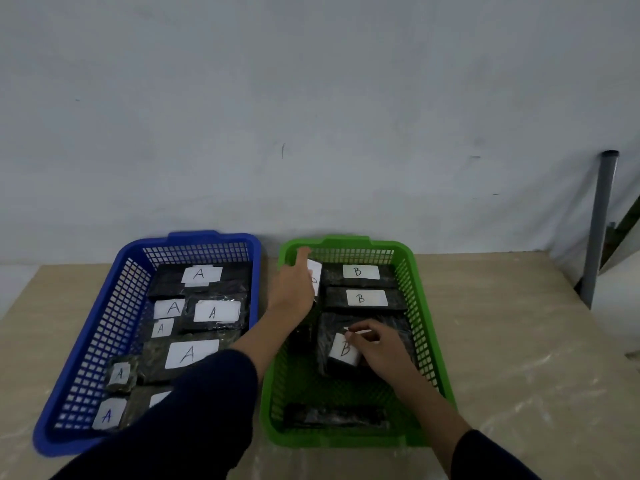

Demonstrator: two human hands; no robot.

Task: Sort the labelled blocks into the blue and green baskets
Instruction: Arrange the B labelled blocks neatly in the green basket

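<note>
A blue basket (86, 344) on the left holds several black blocks with white "A" labels, such as one at the back (201, 274). A green basket (426, 344) on the right holds black blocks labelled "B" (360, 271). My left hand (292, 289) reaches across into the green basket's far left corner and grips a block with a white label (316, 271), mostly hidden behind the hand. My right hand (377, 348) rests on a "B" block (343, 351) in the basket's middle, fingertips pinching its top edge. An unlabelled-looking black block (336, 415) lies at the front.
Both baskets stand side by side on a pale wooden table (519, 341) against a grey wall. A grey metal pole (599, 230) stands at the table's far right edge. My dark sleeves cover part of the blue basket's front.
</note>
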